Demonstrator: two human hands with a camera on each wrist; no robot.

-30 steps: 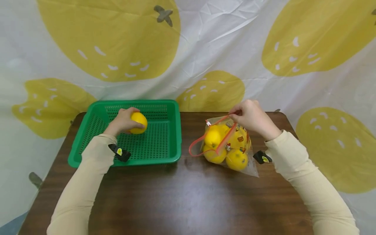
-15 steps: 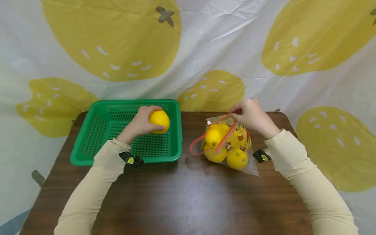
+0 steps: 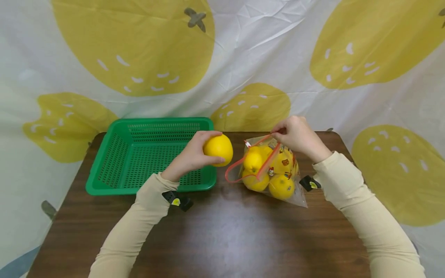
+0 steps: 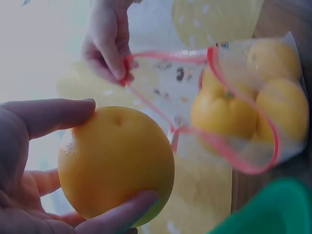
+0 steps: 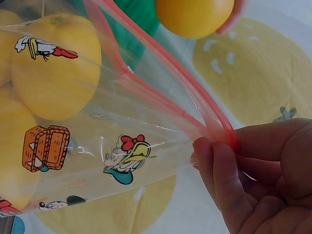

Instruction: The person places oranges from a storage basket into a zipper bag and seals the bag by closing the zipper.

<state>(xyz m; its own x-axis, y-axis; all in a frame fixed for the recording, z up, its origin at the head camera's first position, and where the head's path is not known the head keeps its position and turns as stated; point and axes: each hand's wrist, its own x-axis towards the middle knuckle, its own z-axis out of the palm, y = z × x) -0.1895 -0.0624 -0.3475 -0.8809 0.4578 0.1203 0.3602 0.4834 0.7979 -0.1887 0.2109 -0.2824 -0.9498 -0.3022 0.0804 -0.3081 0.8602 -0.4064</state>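
My left hand (image 3: pixel 190 156) grips a round yellow-orange citrus fruit (image 3: pixel 219 150), thumb and fingers spread around it, above the right rim of the green basket (image 3: pixel 91 187). In the left wrist view the fruit (image 4: pixel 117 163) fills the lower left. My right hand (image 3: pixel 298 138) pinches the red zip edge of a clear printed zip bag (image 3: pixel 299 197) at its upper corner. The bag's mouth gapes toward the left hand. Several similar fruits (image 3: pixel 281 187) lie inside it. Cartoon prints on the bag show in the right wrist view, close to the pinching fingertips (image 5: pixel 225 163).
The basket has slotted walls and stands at the back left of the dark wooden table (image 3: pixel 222 239). Behind the table hangs a white cloth (image 3: pixel 243 46) with large yellow fruit prints. A black strap (image 3: pixel 177 201) sits on each wrist.
My left hand has carried the citrus fruit rightward from inside the basket to beyond its right rim, closer to the bag's mouth. The right hand keeps its pinch almost in place.
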